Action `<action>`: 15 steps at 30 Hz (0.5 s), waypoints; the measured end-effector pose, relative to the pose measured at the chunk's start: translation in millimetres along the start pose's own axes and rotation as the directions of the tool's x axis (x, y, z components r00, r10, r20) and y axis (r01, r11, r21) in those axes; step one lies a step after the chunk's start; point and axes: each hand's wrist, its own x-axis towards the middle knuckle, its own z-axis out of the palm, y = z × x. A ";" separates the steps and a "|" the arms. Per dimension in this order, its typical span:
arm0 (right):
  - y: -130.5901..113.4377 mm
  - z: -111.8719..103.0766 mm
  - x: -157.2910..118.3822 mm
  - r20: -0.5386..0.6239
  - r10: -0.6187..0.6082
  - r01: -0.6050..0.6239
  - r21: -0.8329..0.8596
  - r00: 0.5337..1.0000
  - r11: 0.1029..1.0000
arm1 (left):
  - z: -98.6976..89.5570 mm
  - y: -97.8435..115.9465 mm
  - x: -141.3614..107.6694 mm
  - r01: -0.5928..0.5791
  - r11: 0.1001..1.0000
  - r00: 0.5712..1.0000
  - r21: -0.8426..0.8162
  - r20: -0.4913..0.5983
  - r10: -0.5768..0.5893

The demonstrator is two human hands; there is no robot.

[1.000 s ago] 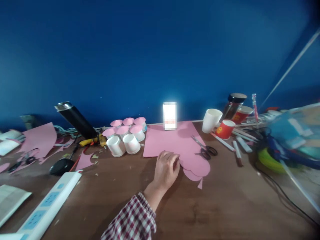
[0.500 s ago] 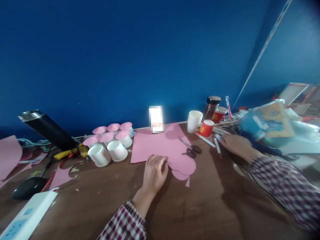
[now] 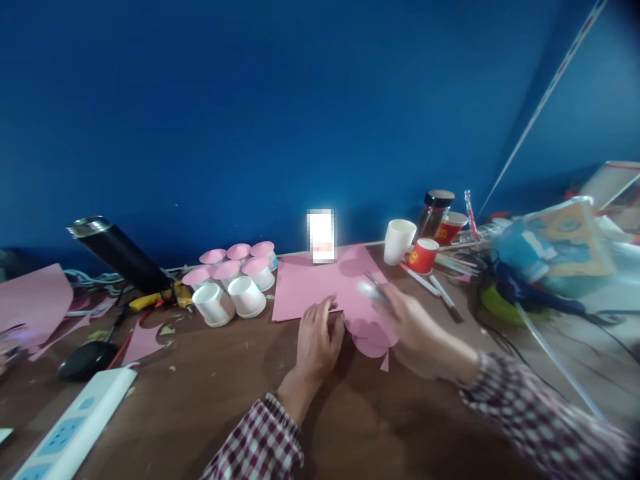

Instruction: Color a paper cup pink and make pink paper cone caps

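My left hand (image 3: 320,337) rests at the front edge of the pink paper sheets (image 3: 305,287), fingers loosely bent and thumb apart, with nothing seen in it. Over the right side of the sheets is my right hand (image 3: 417,330), blurred, its fingers closed on a small white object (image 3: 369,289) too smeared to name. Cut rounded pink paper pieces (image 3: 367,330) lie between the hands, partly under the right one. Only the blade tips of the scissors (image 3: 372,277) show; the rest is hidden behind my right hand.
White paper cups (image 3: 214,307) stand at left, several topped with pink paper. A black flask (image 3: 125,257), a mouse (image 3: 87,361) and a power strip (image 3: 75,427) lie further left. At right are a white cup (image 3: 399,243), red cup (image 3: 424,257), markers (image 3: 447,300) and plastic bags (image 3: 560,247).
My right hand has moved left from beside the markers to above the pink paper, now with a small white object in it. My left hand stays at the paper edge; the view has shifted slightly.
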 end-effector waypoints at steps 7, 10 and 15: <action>-10.0 34.7 7.6 -0.114 0.062 -0.045 0.151 0.991 0.987 | -3.9 -4.8 -4.9 0.038 0.999 0.999 0.007 0.030 -0.039; 4.6 16.6 -2.7 -0.076 0.150 -0.134 0.187 0.986 0.973 | -2.1 -2.4 -4.5 -0.045 0.998 0.983 0.036 0.181 0.038; 19.6 4.8 -28.9 -0.058 0.206 -0.189 0.209 0.977 0.959 | -1.2 5.6 -4.9 -0.097 0.992 0.939 0.085 0.338 0.063</action>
